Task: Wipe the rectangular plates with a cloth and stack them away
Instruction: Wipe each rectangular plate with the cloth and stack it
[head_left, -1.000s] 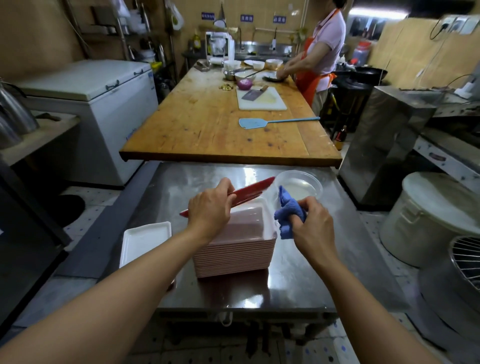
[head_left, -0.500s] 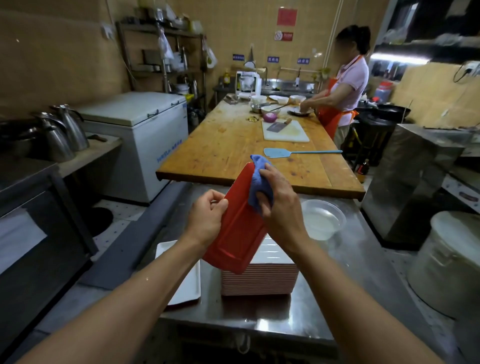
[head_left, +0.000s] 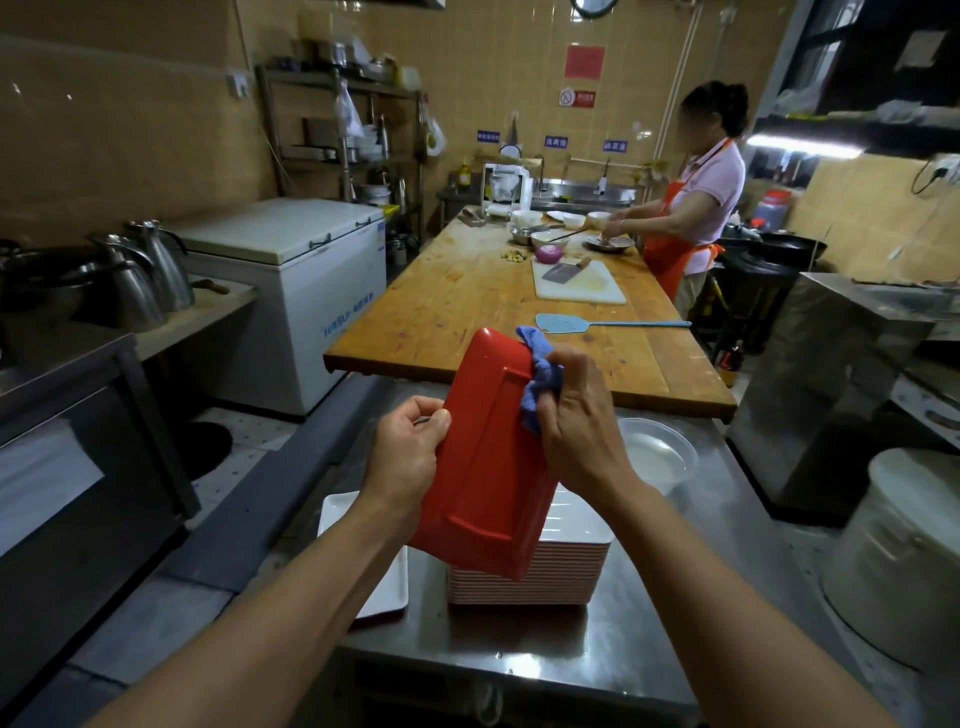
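Observation:
A red rectangular plate (head_left: 485, 457) is held up on end above the steel table (head_left: 649, 613), its red underside towards me. My left hand (head_left: 405, 457) grips its left edge. My right hand (head_left: 576, 426) holds a bunched blue cloth (head_left: 540, 376) against the plate's upper right edge. Below the plate stands a tall stack of rectangular plates (head_left: 540, 577), white on top with pinkish edges. A single white rectangular plate (head_left: 384, 577) lies flat to the left of the stack.
A clear plastic bowl (head_left: 657, 454) sits on the steel table to the right. Beyond is a wooden worktable (head_left: 467, 296) with a cutting board, cleaver and blue swatter. A person in an orange apron works at its far right. A white lidded bucket (head_left: 904, 551) stands at right.
The plate went from lying nearly flat over the stack to standing on end. My right hand brought the cloth onto it and moved along its upper right edge. The view tilted upward.

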